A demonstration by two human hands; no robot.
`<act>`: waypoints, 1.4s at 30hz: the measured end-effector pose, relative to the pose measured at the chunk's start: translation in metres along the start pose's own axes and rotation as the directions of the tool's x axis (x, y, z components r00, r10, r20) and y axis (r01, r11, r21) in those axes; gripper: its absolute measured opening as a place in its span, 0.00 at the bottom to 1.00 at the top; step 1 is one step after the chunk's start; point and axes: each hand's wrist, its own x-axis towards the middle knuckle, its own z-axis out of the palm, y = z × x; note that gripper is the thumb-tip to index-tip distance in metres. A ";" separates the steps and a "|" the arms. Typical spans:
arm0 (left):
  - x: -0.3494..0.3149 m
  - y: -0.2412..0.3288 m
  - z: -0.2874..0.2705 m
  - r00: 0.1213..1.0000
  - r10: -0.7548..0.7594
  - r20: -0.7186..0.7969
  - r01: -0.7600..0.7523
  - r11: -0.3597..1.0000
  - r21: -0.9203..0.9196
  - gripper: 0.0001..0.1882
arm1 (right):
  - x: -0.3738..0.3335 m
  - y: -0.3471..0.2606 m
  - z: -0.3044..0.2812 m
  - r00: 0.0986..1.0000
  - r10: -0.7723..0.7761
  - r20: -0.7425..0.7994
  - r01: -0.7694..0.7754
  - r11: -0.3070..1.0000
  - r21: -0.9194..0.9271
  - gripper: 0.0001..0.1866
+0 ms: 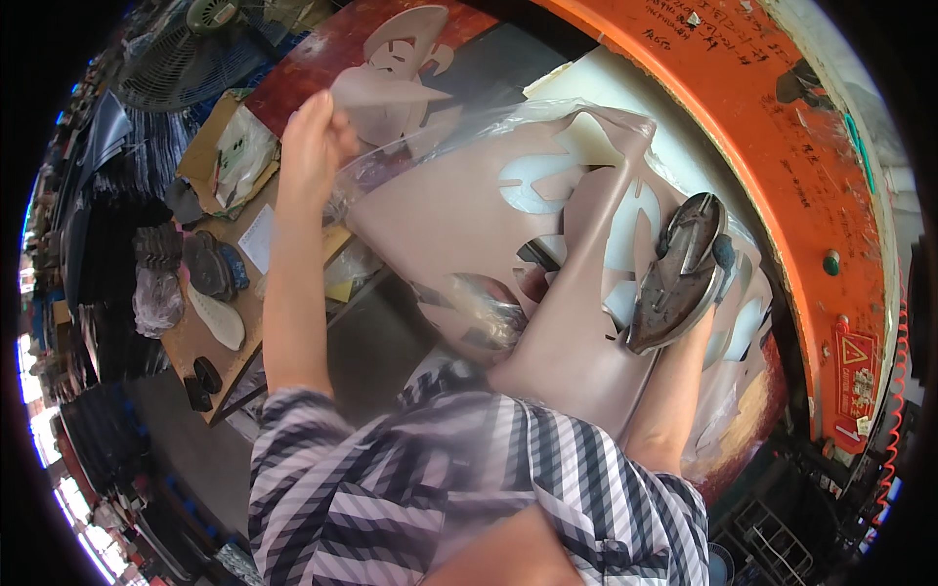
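Note:
My left hand [318,142] is raised at the upper left, fingers curled at the corner of a pale mauve cut piece [386,91], which looks smeared by motion. Beneath it lie other cut pieces [405,29] of the same colour. On the right, my right hand [705,327] grips a dark metal cutting die [674,278], shaped like a shoe part. The die hides most of that hand's fingers. Between my arms spreads a creased mauve sheet [449,195] with several curved cut-outs and clear plastic film [498,122] along its far edge.
An orange machine beam [743,107] curves along the far and right side. To the left, a wooden table [244,337] bears dark dies, a white sole-shaped piece [215,314] and a cardboard box [200,161]. A fan [186,59] stands at the far left.

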 end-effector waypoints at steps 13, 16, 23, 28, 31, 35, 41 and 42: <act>0.112 -0.076 -0.077 0.992 -0.105 -0.074 0.117 0.977 0.180 0.05 | 0.019 0.012 -0.009 0.993 -0.116 -0.037 0.121 0.977 0.175 0.24; 0.079 -0.129 -0.111 0.875 -0.377 -0.303 0.484 0.690 0.539 0.09 | 0.014 0.004 -0.014 0.984 -0.162 -0.068 0.172 0.967 0.190 0.23; 0.035 -0.086 -0.084 0.978 -0.198 -0.070 0.181 0.631 0.754 0.17 | -0.068 -0.043 -0.082 0.895 -0.317 -0.313 0.349 0.936 0.050 0.23; -0.092 -0.091 0.036 0.807 -0.394 0.441 0.004 0.749 0.663 0.16 | -0.179 -0.080 -0.159 0.696 -0.405 -0.592 0.411 0.902 -0.133 0.23; -0.160 -0.118 0.096 0.513 -0.595 0.619 0.080 0.751 0.655 0.14 | -0.239 -0.092 -0.199 0.536 -0.418 -0.733 0.394 0.892 -0.221 0.23; -0.190 -0.144 0.135 0.547 -0.629 0.553 0.077 0.696 0.714 0.24 | -0.301 -0.096 -0.262 0.339 -0.395 -0.854 0.323 0.901 -0.289 0.22; -0.151 -0.104 0.166 0.908 -0.391 0.150 0.264 0.812 0.521 0.25 | -0.363 -0.084 -0.330 0.030 -0.436 -0.899 0.022 0.900 -0.435 0.22; -0.138 -0.091 0.173 0.919 -0.357 0.167 0.224 0.822 0.524 0.25 | -0.365 -0.079 -0.331 -0.023 -0.504 -0.864 -0.117 0.859 -0.498 0.21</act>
